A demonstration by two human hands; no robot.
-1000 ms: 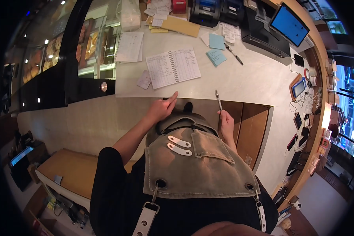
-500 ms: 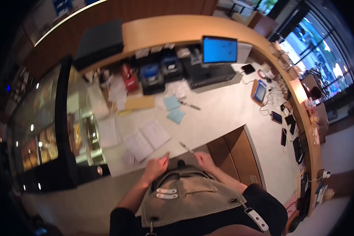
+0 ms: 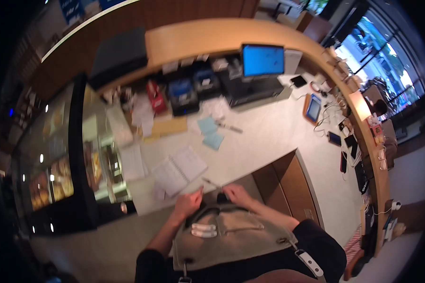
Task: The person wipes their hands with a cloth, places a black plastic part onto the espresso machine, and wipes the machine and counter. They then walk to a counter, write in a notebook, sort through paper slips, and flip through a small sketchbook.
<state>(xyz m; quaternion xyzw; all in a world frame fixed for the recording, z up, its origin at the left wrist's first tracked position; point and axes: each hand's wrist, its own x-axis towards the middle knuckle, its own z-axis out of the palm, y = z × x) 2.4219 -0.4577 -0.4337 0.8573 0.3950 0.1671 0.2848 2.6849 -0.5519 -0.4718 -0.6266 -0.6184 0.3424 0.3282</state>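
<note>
My right hand [image 3: 237,195] is closed round a slim pen [image 3: 211,182], whose far end points left over the counter's front edge. Just to its left is my left hand [image 3: 188,203], its fingers curled and the thumb side up, with nothing visible in it. A spiral notebook [image 3: 180,170] lies open on the pale counter [image 3: 250,141], beyond my left hand. Two light blue paper notes [image 3: 213,140] and another pen [image 3: 230,128] rest farther back. Both hands are in front of a grey-brown apron [image 3: 236,231].
To the left stands a glass display case [image 3: 56,155] with food inside. A monitor [image 3: 263,60], dark machines [image 3: 183,94] and a red device [image 3: 155,95] line the back. Phones, cables and a tablet [image 3: 312,109] lie on the right. An open recess [image 3: 285,184] cuts into the counter's front.
My right hand has moved left with the pen, closer to my left hand. The pen's far end has shifted left and slightly down. My left hand has barely moved.
</note>
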